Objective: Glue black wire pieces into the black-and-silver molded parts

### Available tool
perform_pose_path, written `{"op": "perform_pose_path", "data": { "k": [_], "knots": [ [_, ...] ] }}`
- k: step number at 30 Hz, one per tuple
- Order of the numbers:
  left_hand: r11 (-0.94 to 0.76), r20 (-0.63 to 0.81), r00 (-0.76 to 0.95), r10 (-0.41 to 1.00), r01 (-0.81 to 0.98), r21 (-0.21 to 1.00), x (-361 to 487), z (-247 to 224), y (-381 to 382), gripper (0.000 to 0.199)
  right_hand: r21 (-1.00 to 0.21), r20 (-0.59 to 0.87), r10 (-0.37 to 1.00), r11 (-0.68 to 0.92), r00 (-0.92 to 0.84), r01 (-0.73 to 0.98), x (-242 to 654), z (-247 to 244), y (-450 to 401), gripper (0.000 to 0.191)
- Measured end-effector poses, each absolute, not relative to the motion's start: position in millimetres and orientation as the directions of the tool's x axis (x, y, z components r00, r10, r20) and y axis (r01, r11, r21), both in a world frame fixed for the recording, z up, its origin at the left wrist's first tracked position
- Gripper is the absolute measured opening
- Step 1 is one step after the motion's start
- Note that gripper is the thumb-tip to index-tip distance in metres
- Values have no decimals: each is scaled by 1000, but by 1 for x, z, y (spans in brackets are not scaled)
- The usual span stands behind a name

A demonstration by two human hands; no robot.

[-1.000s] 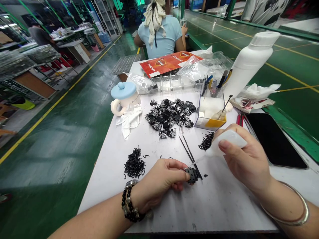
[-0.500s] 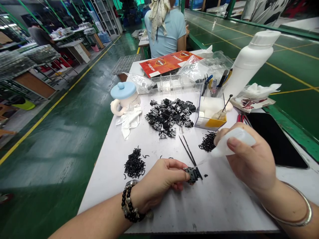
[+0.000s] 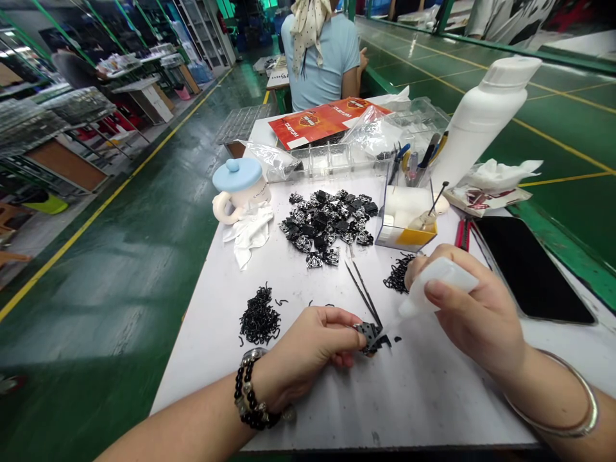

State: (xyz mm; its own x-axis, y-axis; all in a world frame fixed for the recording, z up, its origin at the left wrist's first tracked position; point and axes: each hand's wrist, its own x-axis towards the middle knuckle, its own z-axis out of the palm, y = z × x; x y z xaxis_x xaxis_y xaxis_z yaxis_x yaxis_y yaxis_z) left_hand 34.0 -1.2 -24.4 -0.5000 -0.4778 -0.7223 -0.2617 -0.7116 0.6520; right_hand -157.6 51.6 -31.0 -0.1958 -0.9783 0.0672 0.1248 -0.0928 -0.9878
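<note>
A small dark part [image 3: 368, 333] is pinched between the thumb and fingers of my left hand [image 3: 322, 337], low over the table's middle. My right hand [image 3: 474, 308] is wrapped round a translucent white squeeze bottle [image 3: 445, 281], whose thin nozzle slants down to the left onto the dark part. Dark tweezers [image 3: 363, 292] lie just beyond the part, and small black bits [image 3: 397, 339] rest to its right. A heap of small curved black pieces [image 3: 260, 317] lies left of my left hand. A similar heap [image 3: 398, 274] is partly hidden behind my right hand.
Black and silver parts [image 3: 330, 224] are piled mid-table. Behind stand a lidded mug [image 3: 240, 186], a clear tool box [image 3: 407, 218] and a white bottle [image 3: 488, 119]. At the right lies a black tablet [image 3: 534, 269]. Beyond the table a person in light blue [image 3: 322, 64] sits facing away.
My right hand and the squeeze bottle have moved a little left and down, bringing the nozzle lower at the dark part. My left hand has barely moved.
</note>
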Motion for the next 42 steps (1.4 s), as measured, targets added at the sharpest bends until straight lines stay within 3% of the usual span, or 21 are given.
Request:
{"op": "perform_pose_path", "data": {
  "k": [22, 27, 32, 38, 42],
  "knots": [
    [-715, -724, -494, -481, -257, 650, 34, -24, -2, 26, -988, 79, -983, -100, -167, 118, -158, -30, 53, 15],
    [-712, -718, -507, -476, -257, 653, 35, -24, -1, 24, -960, 131, -938, -201, -322, 193, -159, -27, 46, 23],
    [-713, -720, -505, -477, -257, 653, 34, -23, -2, 25, -979, 205, -831, -188, -518, -85, -164, -33, 32, 23],
    [-707, -709, -506, -492, -243, 664, 33, -24, 0, 23, -831, 287, -910, -81, -299, -550, -157, -49, 10, 22],
    [-699, -704, -498, -505, -242, 673, 33, -25, 1, 24, -727, 287, -929, -51, -235, -685, -149, -59, 1, 21]
  ]
}}
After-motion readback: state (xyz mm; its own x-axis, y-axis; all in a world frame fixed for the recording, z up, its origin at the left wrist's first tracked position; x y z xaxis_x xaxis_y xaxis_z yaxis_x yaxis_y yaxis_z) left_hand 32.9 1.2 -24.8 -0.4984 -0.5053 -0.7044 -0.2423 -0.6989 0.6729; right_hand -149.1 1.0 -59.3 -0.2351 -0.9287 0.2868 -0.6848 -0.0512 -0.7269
